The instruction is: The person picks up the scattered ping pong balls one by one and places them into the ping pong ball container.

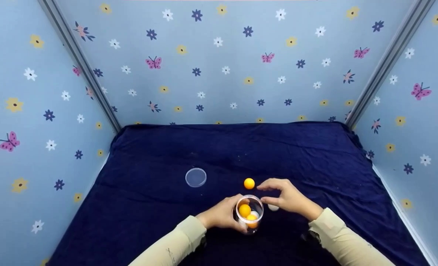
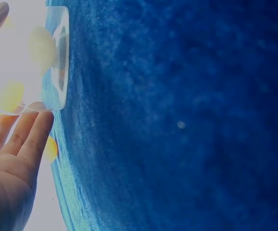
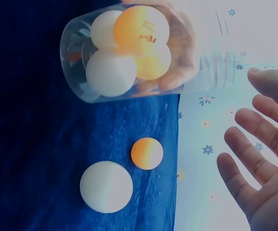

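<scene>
My left hand (image 1: 224, 213) grips a clear plastic jar (image 3: 76, 91) by its side, fingers and thumb around the wall. Inside it lie orange ping-pong balls (image 3: 141, 31) and white ping-pong balls (image 3: 111, 73), two of each in the right wrist view. To the right of the jar's mouth, my right hand (image 1: 291, 197) holds nothing, fingers and thumb spread apart. An orange ping-pong ball (image 1: 249, 183) sits on the cloth just beyond the jar. Partly hidden below my right hand is a loose white ping-pong ball (image 1: 273, 207).
A round clear lid (image 1: 196, 177) lies flat on the dark blue cloth (image 1: 148, 155), left of the jar. Patterned light-blue walls (image 1: 219, 66) enclose the table at the back and both sides, with grey metal posts (image 1: 82, 66) at the corners.
</scene>
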A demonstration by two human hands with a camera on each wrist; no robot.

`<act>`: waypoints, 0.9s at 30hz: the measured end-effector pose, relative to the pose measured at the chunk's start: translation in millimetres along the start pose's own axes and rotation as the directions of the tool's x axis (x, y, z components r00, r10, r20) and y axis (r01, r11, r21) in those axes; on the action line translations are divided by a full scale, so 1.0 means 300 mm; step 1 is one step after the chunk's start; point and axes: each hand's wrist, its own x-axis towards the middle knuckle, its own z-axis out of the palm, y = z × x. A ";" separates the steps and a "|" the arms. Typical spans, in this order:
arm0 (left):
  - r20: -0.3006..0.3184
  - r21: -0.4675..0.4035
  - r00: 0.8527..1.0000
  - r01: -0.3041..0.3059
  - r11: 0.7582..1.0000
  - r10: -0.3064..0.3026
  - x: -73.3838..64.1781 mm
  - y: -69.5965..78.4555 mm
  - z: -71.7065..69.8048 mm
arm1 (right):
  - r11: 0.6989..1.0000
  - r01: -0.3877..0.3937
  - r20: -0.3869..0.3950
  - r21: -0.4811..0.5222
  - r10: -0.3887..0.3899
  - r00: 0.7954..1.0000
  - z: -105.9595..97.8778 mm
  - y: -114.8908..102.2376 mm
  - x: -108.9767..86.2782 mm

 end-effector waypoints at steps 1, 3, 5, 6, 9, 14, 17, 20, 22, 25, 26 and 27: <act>-0.002 0.000 1.000 -0.001 1.000 0.001 0.000 0.000 0.000 | 1.000 -0.011 0.003 -0.006 0.011 1.000 -0.002 0.005 -0.003; -0.003 -0.002 1.000 0.000 1.000 0.000 -0.001 -0.002 0.001 | 1.000 -0.027 0.007 -0.015 0.027 1.000 -0.006 0.014 -0.008; -0.003 -0.006 1.000 0.003 1.000 -0.003 0.000 -0.003 0.002 | 0.999 -0.039 0.010 -0.022 0.040 0.999 -0.009 0.021 -0.013; -0.004 -0.007 1.000 0.003 1.000 -0.003 0.000 -0.003 0.002 | 0.999 -0.044 0.011 -0.024 0.045 0.999 -0.011 0.025 -0.015; -0.002 -0.011 1.000 0.008 1.000 -0.008 0.000 -0.002 0.002 | 0.998 -0.058 0.010 -0.032 0.058 0.998 -0.015 0.033 -0.021; 0.005 0.003 1.000 0.008 1.000 -0.008 0.001 0.003 0.000 | 0.996 -0.080 0.002 -0.046 0.081 0.997 -0.021 0.042 -0.031; 0.010 0.010 1.000 0.004 1.000 -0.005 0.002 0.005 -0.002 | 0.993 -0.093 0.000 -0.067 0.094 0.996 -0.025 0.051 -0.039; 0.012 0.015 1.000 -0.003 1.000 0.002 0.002 0.004 -0.002 | 0.990 -0.106 0.006 -0.094 0.107 0.994 -0.029 0.065 -0.048; 0.013 0.017 1.000 -0.004 1.000 0.004 0.002 0.003 -0.003 | 0.987 -0.117 0.011 -0.108 0.119 0.993 -0.031 0.074 -0.054; 0.012 0.020 1.000 -0.005 1.000 0.004 0.001 0.003 -0.004 | 0.983 -0.137 0.017 -0.123 0.140 0.990 -0.034 0.086 -0.064; 0.011 0.020 1.000 -0.006 1.000 0.006 0.001 0.003 -0.004 | 0.981 -0.142 0.019 -0.128 0.146 0.989 -0.035 0.090 -0.067; 0.011 0.018 1.000 -0.006 1.000 0.006 0.001 0.003 -0.004 | 0.980 -0.150 0.021 -0.132 0.154 0.988 -0.036 0.092 -0.070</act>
